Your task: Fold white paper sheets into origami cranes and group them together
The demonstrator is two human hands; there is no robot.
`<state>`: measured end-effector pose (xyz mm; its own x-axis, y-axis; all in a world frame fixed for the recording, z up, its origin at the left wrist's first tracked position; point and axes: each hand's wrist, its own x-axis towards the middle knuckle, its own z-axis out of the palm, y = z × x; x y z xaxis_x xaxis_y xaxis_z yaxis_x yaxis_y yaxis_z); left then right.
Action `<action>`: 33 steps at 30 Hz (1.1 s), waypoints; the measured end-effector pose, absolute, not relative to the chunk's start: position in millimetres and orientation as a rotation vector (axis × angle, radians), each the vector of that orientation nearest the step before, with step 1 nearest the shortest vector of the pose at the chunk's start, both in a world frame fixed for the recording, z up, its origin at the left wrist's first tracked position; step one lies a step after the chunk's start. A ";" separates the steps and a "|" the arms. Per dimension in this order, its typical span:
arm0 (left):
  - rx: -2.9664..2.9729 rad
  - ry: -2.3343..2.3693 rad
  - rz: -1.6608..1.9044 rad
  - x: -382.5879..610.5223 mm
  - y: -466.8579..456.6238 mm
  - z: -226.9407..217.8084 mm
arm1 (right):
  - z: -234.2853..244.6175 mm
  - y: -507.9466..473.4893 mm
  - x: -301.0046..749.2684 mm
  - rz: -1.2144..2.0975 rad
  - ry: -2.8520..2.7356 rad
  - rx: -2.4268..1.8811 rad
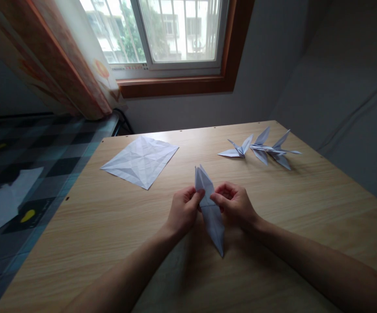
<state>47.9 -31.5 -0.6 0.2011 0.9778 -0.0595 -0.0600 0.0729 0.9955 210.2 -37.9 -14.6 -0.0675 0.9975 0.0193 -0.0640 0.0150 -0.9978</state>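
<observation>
A folded piece of white paper (212,217), long and narrow like a half-made origami crane, is held above the table between both hands. Its split tips point toward the window and its single point toward me. My left hand (186,209) pinches the left edge near the middle, thumb on top. On the opposite edge, my right hand (236,203) grips the paper with thumb and fingers closed. The fingers beneath the paper are partly hidden.
On the wooden table (120,243), a creased square sheet (143,158) lies at the back left. Several folded paper cranes (263,148) sit at the back right. Left of the table, loose white paper (2,204) rests on a checked cloth (54,174). A window (182,30) is behind.
</observation>
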 end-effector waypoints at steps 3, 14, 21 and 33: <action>1.149 1.017 1.068 47.1 -30.2 -5.4 | -13.3 -38.7 210.6 1.320 -1.247 -1.117; 1.088 0.896 1.031 47.5 -29.1 -8.0 | -6.5 -42.2 213.8 1.172 -1.459 -1.200; 1.034 0.881 1.022 49.8 -33.5 0.8 | -13.3 -39.6 215.2 1.205 -1.376 -1.178; 1.268 1.149 1.295 50.5 -36.6 -6.6 | -12.7 -45.5 214.5 0.846 -1.447 -1.208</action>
<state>50.5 -36.6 -6.6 -0.0055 0.9948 0.1013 -0.0179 -0.1014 0.9947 214.5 -45.5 -12.7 0.0293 0.9644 0.2628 0.2437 0.2481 -0.9376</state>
